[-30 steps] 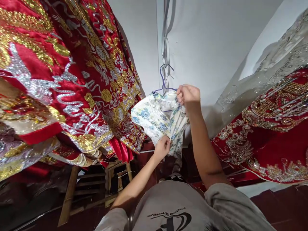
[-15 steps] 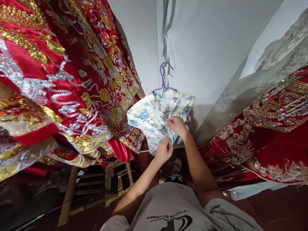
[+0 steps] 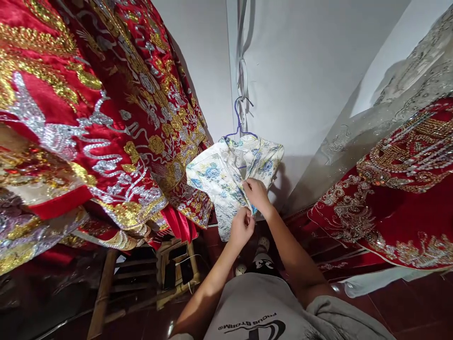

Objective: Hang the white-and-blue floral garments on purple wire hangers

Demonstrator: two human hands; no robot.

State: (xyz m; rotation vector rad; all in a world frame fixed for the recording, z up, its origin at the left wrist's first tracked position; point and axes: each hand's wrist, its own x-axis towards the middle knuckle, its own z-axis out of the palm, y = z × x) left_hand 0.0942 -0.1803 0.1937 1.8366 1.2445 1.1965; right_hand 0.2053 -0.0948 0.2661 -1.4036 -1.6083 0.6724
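Observation:
A white floral shirt (image 3: 212, 172) with blue and yellow flowers hangs on a purple hanger (image 3: 238, 115) in front of me. Its front edges come together below the open collar. My left hand (image 3: 242, 227) is closed on the lower front edge of the shirt, fingertips pinched. Just above it and to the right, my right hand (image 3: 257, 194) pinches the front edge higher up. The fingertips hide whatever small part of the edge lies between them.
Red embroidered gowns with gold and silver sequins (image 3: 141, 108) hang close on the left. On the right hangs a beaded red dress (image 3: 399, 203) beside sheer fabric. A bamboo chair (image 3: 177, 271) stands low at the left. White wall (image 3: 300, 61) lies behind.
Both hands keep their pinch on the shirt's front edge. The right hand sits slightly lower and nearer the left. The view has shifted a little.

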